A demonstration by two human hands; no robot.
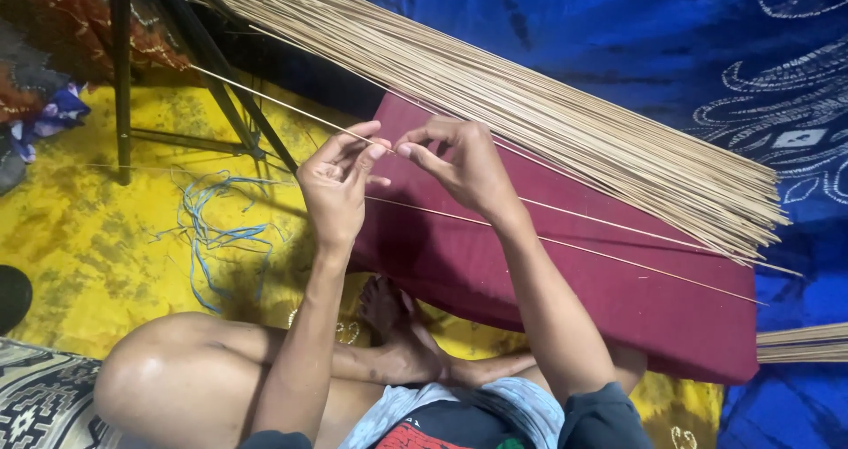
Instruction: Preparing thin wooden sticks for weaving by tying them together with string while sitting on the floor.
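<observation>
1. We are pinching one thin stick (291, 109) between the fingertips of our left hand (336, 184) and right hand (459, 162), above the maroon cushion (565, 281).
2. We judge the work barely begun: the large bundle of sticks (548, 105) is lying untouched, with two loose sticks (618, 246) set apart.

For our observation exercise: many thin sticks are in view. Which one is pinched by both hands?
The single thin stick running up-left toward the black stand. The left hand and right hand pinch it; the others lie bundled or loose on the maroon cushion.

Pale tan bundle of thin sticks (565, 113); plain maroon cushion (565, 290); mottled yellow floor cloth (97, 246) (blue strings (216, 228)); blue white-patterned fabric (777, 87).
</observation>
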